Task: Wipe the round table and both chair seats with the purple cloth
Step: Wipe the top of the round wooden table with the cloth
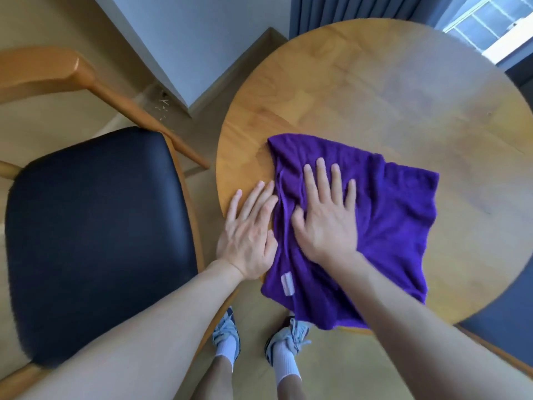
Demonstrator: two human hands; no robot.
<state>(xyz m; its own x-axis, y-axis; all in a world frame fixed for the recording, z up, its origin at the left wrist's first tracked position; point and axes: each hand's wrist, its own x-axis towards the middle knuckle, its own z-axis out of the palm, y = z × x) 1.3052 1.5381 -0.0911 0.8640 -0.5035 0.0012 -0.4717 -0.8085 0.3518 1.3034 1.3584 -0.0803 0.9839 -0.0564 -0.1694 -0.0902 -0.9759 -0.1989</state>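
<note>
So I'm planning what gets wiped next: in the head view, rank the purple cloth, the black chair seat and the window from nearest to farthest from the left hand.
1. Purple cloth: right beside the left hand, at its fingertips on the round table.
2. Black chair seat: on the hand's other side, off the table.
3. Window: beyond the table's far edge, top right.
</note>
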